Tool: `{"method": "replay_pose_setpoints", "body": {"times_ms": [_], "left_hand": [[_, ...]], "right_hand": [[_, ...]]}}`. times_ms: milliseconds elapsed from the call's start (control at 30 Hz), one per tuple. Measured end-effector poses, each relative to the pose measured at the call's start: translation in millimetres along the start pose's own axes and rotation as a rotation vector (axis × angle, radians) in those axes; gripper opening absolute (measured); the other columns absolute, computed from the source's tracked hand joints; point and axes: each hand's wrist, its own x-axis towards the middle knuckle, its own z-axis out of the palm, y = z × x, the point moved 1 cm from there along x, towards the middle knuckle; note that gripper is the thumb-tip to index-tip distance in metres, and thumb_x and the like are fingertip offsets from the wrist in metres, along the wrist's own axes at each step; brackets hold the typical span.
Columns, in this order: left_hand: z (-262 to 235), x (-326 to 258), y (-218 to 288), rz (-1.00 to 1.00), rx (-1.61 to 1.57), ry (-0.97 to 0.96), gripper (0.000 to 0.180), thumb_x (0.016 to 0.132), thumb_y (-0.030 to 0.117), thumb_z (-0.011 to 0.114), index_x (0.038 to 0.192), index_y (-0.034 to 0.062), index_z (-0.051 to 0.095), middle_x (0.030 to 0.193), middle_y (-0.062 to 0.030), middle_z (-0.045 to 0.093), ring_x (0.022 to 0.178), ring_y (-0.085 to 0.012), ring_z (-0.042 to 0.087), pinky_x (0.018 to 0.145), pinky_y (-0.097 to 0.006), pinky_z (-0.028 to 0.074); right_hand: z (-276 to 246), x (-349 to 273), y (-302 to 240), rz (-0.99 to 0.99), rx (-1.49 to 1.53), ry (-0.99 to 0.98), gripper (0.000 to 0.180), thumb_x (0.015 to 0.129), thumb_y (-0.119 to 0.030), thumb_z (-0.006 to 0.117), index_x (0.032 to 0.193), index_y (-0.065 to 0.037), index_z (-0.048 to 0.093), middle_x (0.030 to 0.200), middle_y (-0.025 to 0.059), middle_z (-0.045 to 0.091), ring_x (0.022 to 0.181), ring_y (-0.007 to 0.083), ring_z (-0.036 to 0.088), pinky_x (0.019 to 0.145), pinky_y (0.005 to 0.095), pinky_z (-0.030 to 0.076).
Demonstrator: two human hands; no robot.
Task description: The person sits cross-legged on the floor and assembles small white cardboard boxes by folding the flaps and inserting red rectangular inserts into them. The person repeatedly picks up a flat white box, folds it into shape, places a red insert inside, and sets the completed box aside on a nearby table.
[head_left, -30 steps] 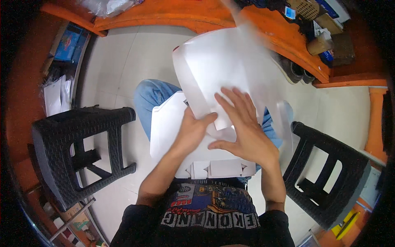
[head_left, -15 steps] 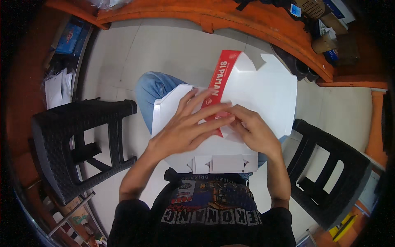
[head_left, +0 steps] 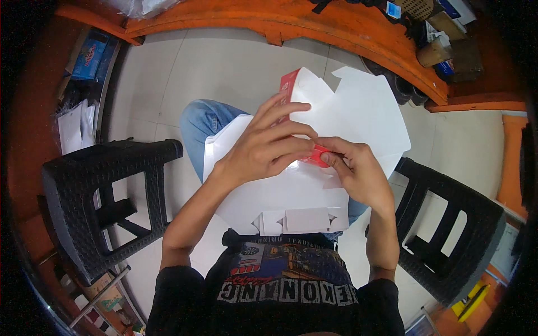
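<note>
Head view: a partly folded carton (head_left: 358, 112), white inside and red outside, is held above the lap, its wide white panel spreading up and to the right. Left hand (head_left: 266, 143) lies over the red side wall (head_left: 288, 84), fingers spread, upper ones reaching across its edge; thumb mostly hidden, can't tell if it presses. Right hand (head_left: 356, 171) pinches a red end flap (head_left: 318, 157) between thumb and index finger, near the left fingertips. Below, flat white cardboard (head_left: 252, 196) rests across the thighs, notched edge near the waist. Blue jeans (head_left: 204, 120) show at the left knee; black printed T-shirt (head_left: 269, 313) at bottom. Black plastic stool on the left (head_left: 78, 207), another black plastic stool on the right (head_left: 473, 257), both on pale tiled floor (head_left: 159, 67). Orange bench (head_left: 235, 22) curves across the top, dark shoes (head_left: 403, 89) under its right part. Blue box (head_left: 89, 59) sits on the shelf at upper left.
</note>
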Motion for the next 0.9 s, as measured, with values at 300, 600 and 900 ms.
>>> {"method": "replay_pose_setpoints", "body": {"times_ms": [300, 600, 900], "left_hand": [[-13, 6, 13, -0.489, -0.104, -0.133, 0.017, 0.094, 0.020, 0.073, 0.098, 0.0038, 0.076, 0.087, -0.0087, 0.069, 0.092, -0.0253, 0.058, 0.088, -0.040, 0.048], [-34, 8, 14, -0.656, -0.350, -0.097, 0.023, 0.099, 0.021, 0.068, 0.094, -0.0002, 0.073, 0.080, -0.0116, 0.066, 0.079, -0.0224, 0.054, 0.072, -0.036, 0.044], [-39, 11, 29, -0.649, -0.228, -0.088, 0.021, 0.099, 0.017, 0.065, 0.092, -0.0026, 0.067, 0.079, -0.0152, 0.061, 0.080, -0.0296, 0.056, 0.072, -0.039, 0.044]], "right_hand": [[-9, -34, -36, -0.599, -0.380, 0.623, 0.035, 0.093, 0.002, 0.063, 0.128, 0.000, 0.062, 0.098, 0.0173, 0.074, 0.078, 0.0322, 0.073, 0.075, 0.0399, 0.057], [-6, -11, 14, -0.343, -0.127, 0.568, 0.036, 0.086, -0.014, 0.077, 0.119, -0.002, 0.069, 0.143, 0.0228, 0.051, 0.125, 0.0368, 0.056, 0.106, 0.0467, 0.044], [4, 24, 3, -0.374, -0.208, 0.619, 0.036, 0.085, -0.019, 0.079, 0.119, -0.013, 0.073, 0.162, 0.0231, 0.031, 0.148, 0.0413, 0.033, 0.115, 0.0513, 0.036]]}}
